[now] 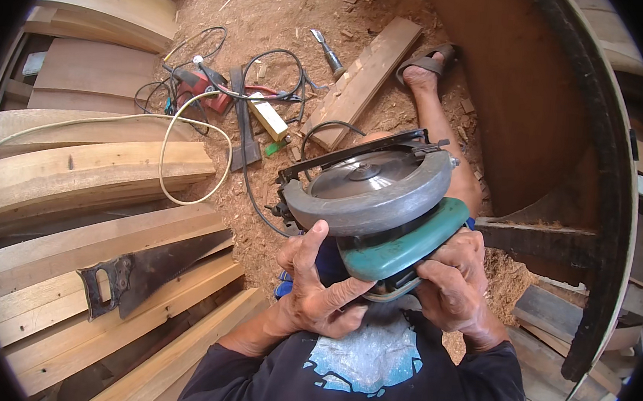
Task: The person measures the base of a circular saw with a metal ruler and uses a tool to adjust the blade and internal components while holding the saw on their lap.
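A circular saw [387, 220] with a grey metal guard, a teal motor housing and a black base plate is held up before my chest. Its round blade [357, 175] faces away from me and looks still. My right hand [456, 283] is closed on the near right end of the saw, its fingers bent at the housing. At the saw's left side is my left hand [322, 294], fingers apart. One fingertip rests at the guard's lower edge and another at the teal housing. A black cord [251, 188] runs beside the saw.
Stacked planks [84, 176] fill the left side, with a handsaw [144, 277] on them. On the sawdust-covered floor lie a red power tool [202, 88], tangled cords, a chisel [327, 53] and a board [367, 81]. A large dark curved panel [537, 96] stands at right.
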The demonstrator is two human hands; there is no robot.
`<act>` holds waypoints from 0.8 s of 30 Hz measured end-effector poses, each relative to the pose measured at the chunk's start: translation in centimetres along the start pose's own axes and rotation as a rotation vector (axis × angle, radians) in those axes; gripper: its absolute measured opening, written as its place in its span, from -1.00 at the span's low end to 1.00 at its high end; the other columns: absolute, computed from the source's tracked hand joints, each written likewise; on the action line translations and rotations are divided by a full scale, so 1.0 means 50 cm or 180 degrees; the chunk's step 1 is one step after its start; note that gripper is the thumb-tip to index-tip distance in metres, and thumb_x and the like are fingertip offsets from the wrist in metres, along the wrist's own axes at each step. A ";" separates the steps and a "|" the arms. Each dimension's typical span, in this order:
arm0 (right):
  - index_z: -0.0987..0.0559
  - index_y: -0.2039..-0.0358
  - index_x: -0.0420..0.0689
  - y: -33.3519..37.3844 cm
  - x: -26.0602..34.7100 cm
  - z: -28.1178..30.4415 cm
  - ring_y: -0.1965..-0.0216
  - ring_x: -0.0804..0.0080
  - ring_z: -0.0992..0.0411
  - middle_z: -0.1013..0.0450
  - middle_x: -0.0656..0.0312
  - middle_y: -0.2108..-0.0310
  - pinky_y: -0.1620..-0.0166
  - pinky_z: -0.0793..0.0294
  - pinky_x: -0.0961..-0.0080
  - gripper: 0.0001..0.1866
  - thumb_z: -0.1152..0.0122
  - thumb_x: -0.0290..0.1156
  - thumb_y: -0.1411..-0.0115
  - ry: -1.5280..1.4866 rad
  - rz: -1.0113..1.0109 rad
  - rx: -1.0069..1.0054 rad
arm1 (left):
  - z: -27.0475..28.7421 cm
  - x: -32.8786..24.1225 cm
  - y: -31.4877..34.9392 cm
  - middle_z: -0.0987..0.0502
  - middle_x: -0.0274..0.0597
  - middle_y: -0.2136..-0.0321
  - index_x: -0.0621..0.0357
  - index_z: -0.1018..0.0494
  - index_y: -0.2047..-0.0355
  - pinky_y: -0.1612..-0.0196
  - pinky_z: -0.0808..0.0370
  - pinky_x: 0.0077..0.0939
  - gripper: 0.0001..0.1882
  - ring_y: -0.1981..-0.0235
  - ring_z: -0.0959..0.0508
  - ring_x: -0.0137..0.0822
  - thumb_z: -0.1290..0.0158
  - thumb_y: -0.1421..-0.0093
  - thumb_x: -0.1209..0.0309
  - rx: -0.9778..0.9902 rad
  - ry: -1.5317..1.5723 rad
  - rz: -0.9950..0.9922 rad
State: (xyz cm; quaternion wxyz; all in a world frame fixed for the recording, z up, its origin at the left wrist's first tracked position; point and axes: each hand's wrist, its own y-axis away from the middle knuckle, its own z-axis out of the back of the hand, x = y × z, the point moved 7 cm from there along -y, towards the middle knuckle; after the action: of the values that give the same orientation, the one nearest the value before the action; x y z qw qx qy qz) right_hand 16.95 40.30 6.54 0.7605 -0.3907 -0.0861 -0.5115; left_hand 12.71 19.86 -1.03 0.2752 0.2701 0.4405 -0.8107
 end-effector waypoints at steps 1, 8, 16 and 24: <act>-0.66 0.19 -0.16 0.001 0.001 0.000 0.25 0.21 -0.39 -0.45 0.24 0.29 0.13 -0.30 0.20 -0.51 -0.46 -0.71 0.24 0.0026 -0.0012 0.0031 | -0.009 0.002 0.005 -0.18 0.42 -0.44 -0.39 -0.72 0.05 -0.26 -0.16 -0.04 -0.65 -0.29 -0.19 0.10 -0.42 -0.13 0.20 0.0095 -0.0115 0.0058; -0.70 0.23 -0.15 0.022 0.031 -0.011 0.32 0.26 -0.37 -0.40 0.29 0.35 0.22 -0.24 0.23 -0.53 -0.51 -0.62 0.28 0.0110 0.0117 0.0214 | -0.053 0.025 0.021 0.04 0.44 -0.52 -0.35 -0.56 -0.07 -0.33 -0.36 0.02 -0.46 -0.43 -0.12 0.20 -0.50 -0.10 0.34 -0.0433 0.0834 -0.0426; -0.70 0.16 -0.18 -0.009 0.025 0.033 0.29 0.07 -0.51 -0.54 0.18 0.31 0.21 -0.46 0.16 -0.55 -0.61 -0.43 0.13 0.0061 -0.0361 0.0317 | -0.042 0.014 -0.018 0.18 0.38 -0.56 -0.20 -0.55 0.05 -0.44 -0.30 0.16 -0.68 -0.52 -0.09 0.35 -0.38 -0.26 0.43 0.0061 0.0584 -0.0366; -0.72 0.14 -0.16 -0.090 -0.086 0.053 0.12 0.03 -0.53 -0.61 0.16 0.15 -0.03 -0.50 0.09 -0.56 -0.51 -0.47 0.13 0.0367 -0.0731 0.1000 | -0.042 0.000 -0.053 -0.03 0.57 -0.49 -0.28 -0.61 0.03 -0.24 -0.19 -0.10 -0.62 -0.26 -0.28 0.14 -0.44 -0.16 0.25 -0.0109 0.0292 -0.0434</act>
State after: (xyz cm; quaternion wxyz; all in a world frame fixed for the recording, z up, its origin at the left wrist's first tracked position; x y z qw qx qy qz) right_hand 11.88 44.37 8.33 0.7524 -0.2249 -0.1651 -0.5966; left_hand 11.29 22.88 -0.51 0.2034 0.2717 0.4838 -0.8067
